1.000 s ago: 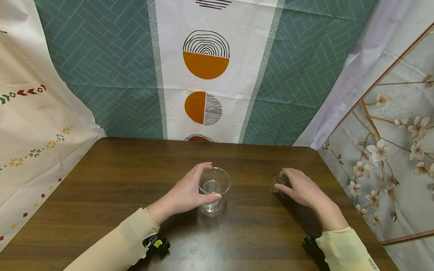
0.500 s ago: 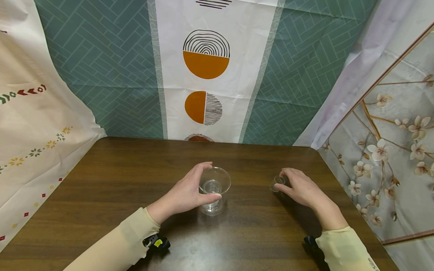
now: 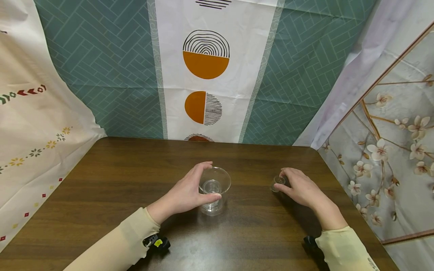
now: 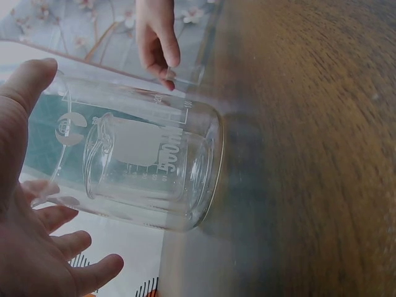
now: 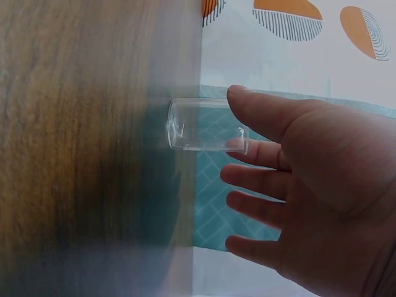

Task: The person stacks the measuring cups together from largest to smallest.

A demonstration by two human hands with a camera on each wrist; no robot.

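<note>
My left hand (image 3: 190,190) spans the mouth of a large clear glass beaker (image 3: 222,197), thumb and index finger on opposite sides of its rim. White print shows on its wall in the left wrist view, and a smaller graduated beaker (image 4: 139,170) stands nested inside it. Its other fingers spread loosely away from the glass. Over on the right, my right hand (image 3: 301,188) pinches the rim of a tiny plain glass beaker (image 5: 204,127) between thumb and index finger. This one is upright, its base at the table surface.
Both beakers are on a dark brown wooden table (image 3: 135,162). Behind it hangs a green and white patterned cloth (image 3: 115,75). A cream cloth (image 3: 40,124) borders the left side, a floral curtain (image 3: 400,150) the right.
</note>
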